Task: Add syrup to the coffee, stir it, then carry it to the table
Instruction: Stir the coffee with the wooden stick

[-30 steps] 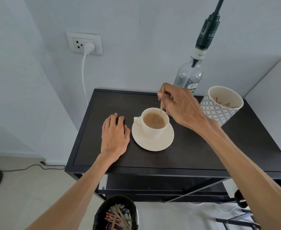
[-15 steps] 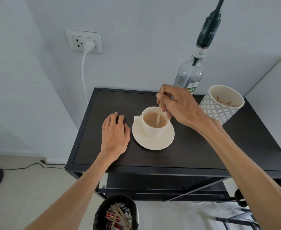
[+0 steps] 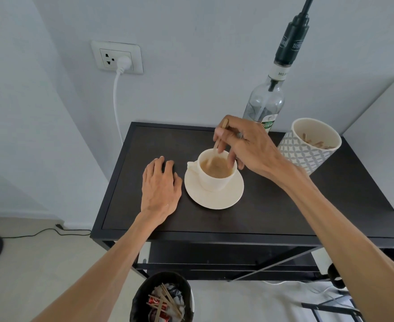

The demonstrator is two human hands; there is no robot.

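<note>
Pale walls back a dark side table (image 3: pixel 272 205) where our cup of milky coffee (image 3: pixel 217 169) sits on its saucer (image 3: pixel 214 196). Our right hand (image 3: pixel 244 145) pinches a wooden stirrer (image 3: pixel 217 145) dipped in the drink; our left hand (image 3: pixel 161 184) rests flat beside the saucer, fingers relaxed. We judge the syrup bottle (image 3: pixel 264 105) already used, stirring underway, carrying left.

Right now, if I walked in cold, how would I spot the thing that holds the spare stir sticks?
Find the black table against the wall. At its back right, right of the tall syrup bottle, stands a pot with wooden sticks inside. Unlike the plain cream cup on its saucer, it is taller, has no handle and wears a grey and white lattice pattern.
</note>
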